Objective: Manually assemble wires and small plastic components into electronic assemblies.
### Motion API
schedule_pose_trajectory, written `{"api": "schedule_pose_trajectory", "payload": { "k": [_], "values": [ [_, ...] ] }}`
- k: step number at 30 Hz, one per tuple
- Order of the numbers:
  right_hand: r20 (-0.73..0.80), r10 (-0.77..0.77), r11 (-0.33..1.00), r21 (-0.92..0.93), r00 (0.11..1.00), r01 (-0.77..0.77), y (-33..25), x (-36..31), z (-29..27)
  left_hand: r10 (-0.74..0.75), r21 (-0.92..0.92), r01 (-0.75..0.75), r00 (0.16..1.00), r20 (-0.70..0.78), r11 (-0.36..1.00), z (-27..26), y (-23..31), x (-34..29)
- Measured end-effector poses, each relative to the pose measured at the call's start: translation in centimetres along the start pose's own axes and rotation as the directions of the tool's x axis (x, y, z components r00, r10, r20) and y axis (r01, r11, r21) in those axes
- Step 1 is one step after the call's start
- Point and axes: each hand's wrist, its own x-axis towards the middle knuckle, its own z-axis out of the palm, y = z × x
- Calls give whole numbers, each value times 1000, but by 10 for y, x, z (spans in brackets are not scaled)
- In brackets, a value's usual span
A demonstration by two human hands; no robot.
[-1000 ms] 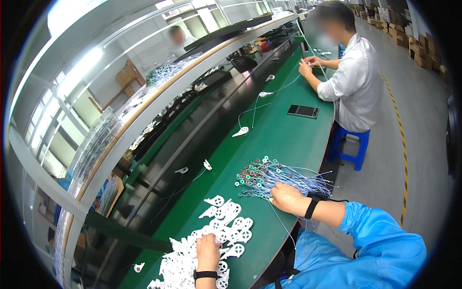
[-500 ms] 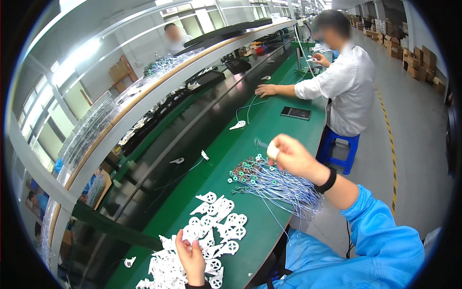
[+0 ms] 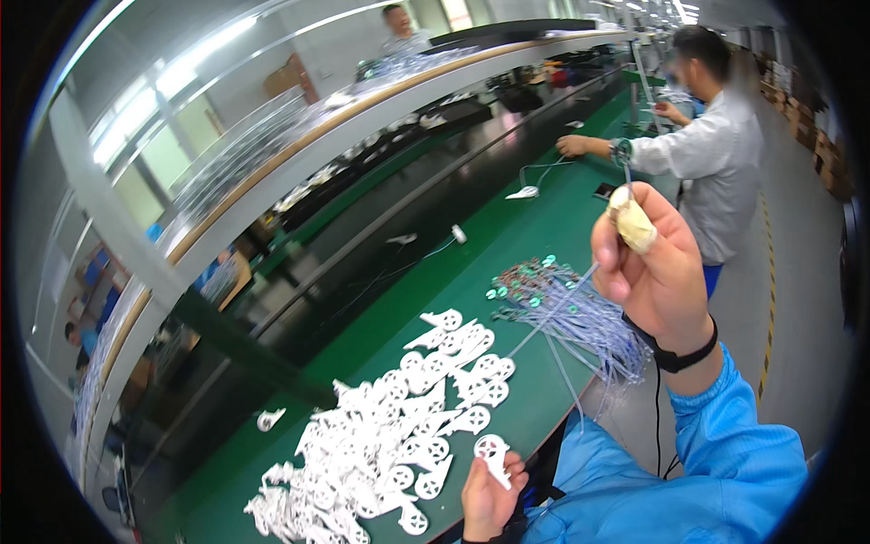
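Near the table's front edge, my left hand [image 3: 489,499] grips a white plastic part [image 3: 490,453] with a spoked round end and a tapering tail. My right hand [image 3: 660,263] is raised, closed on a thin blue-grey wire [image 3: 571,292]. A dark green ring end [image 3: 621,150] of the wire sticks up above the fingers, and the rest trails down toward the table. A pale yellow finger cot [image 3: 634,227] covers one fingertip. Many similar white parts [image 3: 362,444] lie heaped left of my left hand. Beneath my right hand spreads a wire bundle [image 3: 594,331] with green and brown ring ends.
On the green table [image 3: 381,349], a loose white part [image 3: 270,420] lies left of the heap. Farther along, a co-worker [image 3: 725,163] in white sits handling a wired piece. A dark conveyor strip [image 3: 362,240] and an overhead shelf [image 3: 299,154] run along the left.
My left hand has moved off the heap toward the table edge, with a white part in its fingers. My right hand has risen from the bundle with a wire. The view has shifted.
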Motion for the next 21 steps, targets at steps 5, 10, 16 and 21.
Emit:
{"api": "schedule_pose_trajectory", "payload": {
  "k": [5, 10, 16, 21],
  "values": [
    [121, 87, 989, 108, 989, -101, 37, -39, 16, 14, -252, -19, 1000, -22, 968, 3, 1, -10],
    [32, 167, 978, 124, 985, -169, 41, -77, -19, 147, -385, -144, 989, -23, 912, 11, 10, -26],
    [-103, 147, 989, 47, 984, -143, 29, -86, -44, 246, -297, -247, 968, -41, 922, 17, 18, -31],
    [-101, 188, 979, 98, 977, -178, 27, -88, -46, 346, -93, -354, 934, -90, 931, 17, 15, -26]
  ]
}}
